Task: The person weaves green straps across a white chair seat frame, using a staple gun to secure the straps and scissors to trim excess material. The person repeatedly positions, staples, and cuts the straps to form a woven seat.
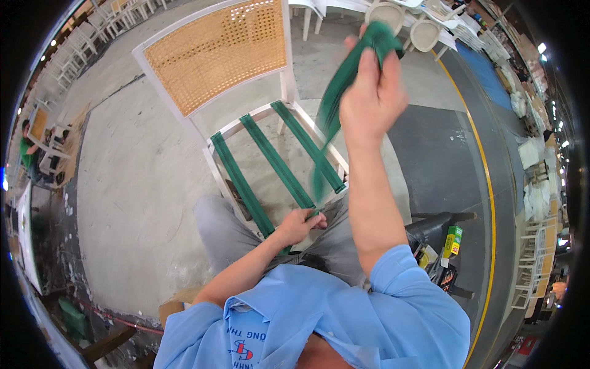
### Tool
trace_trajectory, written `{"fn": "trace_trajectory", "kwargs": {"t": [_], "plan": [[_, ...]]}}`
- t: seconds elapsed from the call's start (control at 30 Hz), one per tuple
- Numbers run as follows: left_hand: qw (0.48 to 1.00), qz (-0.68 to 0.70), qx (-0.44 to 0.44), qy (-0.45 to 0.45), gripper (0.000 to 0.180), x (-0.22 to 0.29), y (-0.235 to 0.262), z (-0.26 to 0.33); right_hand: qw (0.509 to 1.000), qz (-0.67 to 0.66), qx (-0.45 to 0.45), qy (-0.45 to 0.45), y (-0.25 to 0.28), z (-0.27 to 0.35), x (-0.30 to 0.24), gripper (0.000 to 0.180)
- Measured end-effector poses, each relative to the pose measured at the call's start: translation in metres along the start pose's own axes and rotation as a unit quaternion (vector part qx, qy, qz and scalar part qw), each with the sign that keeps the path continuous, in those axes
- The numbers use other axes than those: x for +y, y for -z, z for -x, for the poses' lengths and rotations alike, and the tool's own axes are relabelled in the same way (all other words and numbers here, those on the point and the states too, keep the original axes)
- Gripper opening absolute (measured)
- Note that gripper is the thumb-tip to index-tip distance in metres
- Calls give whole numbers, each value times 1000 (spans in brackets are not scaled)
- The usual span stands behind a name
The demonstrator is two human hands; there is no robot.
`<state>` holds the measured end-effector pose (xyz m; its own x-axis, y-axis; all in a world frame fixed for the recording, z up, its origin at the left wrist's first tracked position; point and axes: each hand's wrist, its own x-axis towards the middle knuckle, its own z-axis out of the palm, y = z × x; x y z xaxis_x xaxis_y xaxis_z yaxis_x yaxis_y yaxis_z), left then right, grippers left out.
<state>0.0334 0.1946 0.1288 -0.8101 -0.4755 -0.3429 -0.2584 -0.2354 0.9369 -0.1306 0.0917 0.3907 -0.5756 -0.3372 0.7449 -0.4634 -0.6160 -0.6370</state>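
Note:
A white chair frame [216, 126] stands before me, with a woven cane back panel [221, 46]. Three green webbing straps [276, 157] run from its back rail toward my lap, side by side with gaps between them. My right hand [375, 98] is raised at the upper right, closed around a bunched length of green webbing [344, 80]. The loose webbing hangs from it toward the seat, blurred by motion. Low at the front of the seat, my left hand [297, 226] pinches green webbing close to the middle strap's near end.
At my right, a green and yellow box [453, 242] sits among small items on a dark stand. White chairs [424, 31] are stacked at the far right. A person in green [27, 147] works beside another chair at far left. A yellow line [485, 178] curves along the floor.

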Motion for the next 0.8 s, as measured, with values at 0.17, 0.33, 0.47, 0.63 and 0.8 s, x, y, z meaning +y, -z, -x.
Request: {"fn": "trace_trajectory", "kwargs": {"t": [0.17,0.33,0.47,0.63,0.8], "plan": [[987,156,-14,-32,33,33,-15,14,910,318,-220,150,-18,-1,54,54],[933,355,51,-20,37,37,-4,17,787,276,-450,-320,92,62,101,59],[923,382,40,-24,35,19,-7,21,464,-39,-413,-783,138,184,104,88],[982,190,-22,10,36,-11,-32,39,506,-249,-268,-781,106,198,98,47],[990,-69,-121,-31,67,-31,13,55,587,-174,-354,-707,71,157,81,28]]}}
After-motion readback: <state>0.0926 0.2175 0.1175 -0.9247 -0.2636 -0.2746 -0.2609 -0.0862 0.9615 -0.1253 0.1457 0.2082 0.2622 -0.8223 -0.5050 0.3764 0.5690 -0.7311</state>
